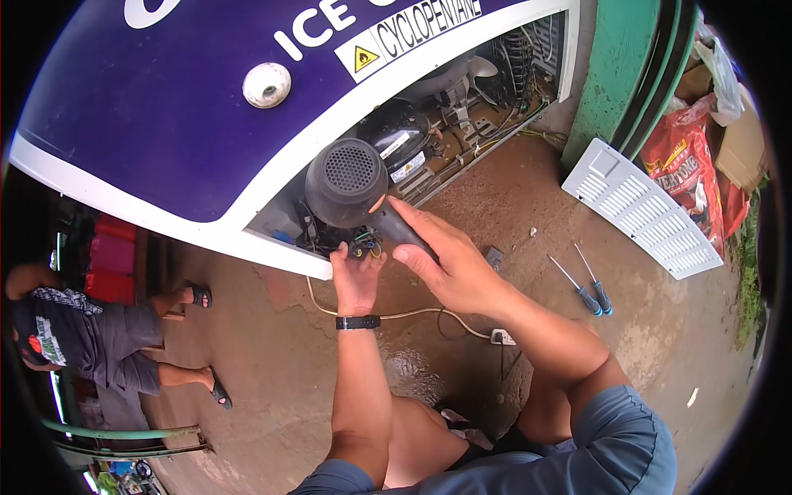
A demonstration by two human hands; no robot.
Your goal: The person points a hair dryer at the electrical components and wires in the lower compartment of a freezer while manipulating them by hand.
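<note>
My right hand point(450, 260) grips the handle of a black hair dryer point(346, 183), whose round, perforated back faces me. The dryer is held at the open lower compartment of a blue and white freezer point(190, 124). Below the dryer, my left hand point(357, 280), with a black wristband, reaches to a bundle of thin coloured wires point(365, 241). Its fingers are curled at the wires; their tips are partly hidden. A black compressor point(400, 136) sits in the compartment behind the dryer, with a fan point(458, 78) farther back.
Two screwdrivers point(594, 299) lie on the wet concrete floor at the right. A white vented panel point(643, 210) leans near a green post point(615, 74). A cable runs to a white socket point(502, 337) by my knees. At the left, another person point(91, 338) is seated.
</note>
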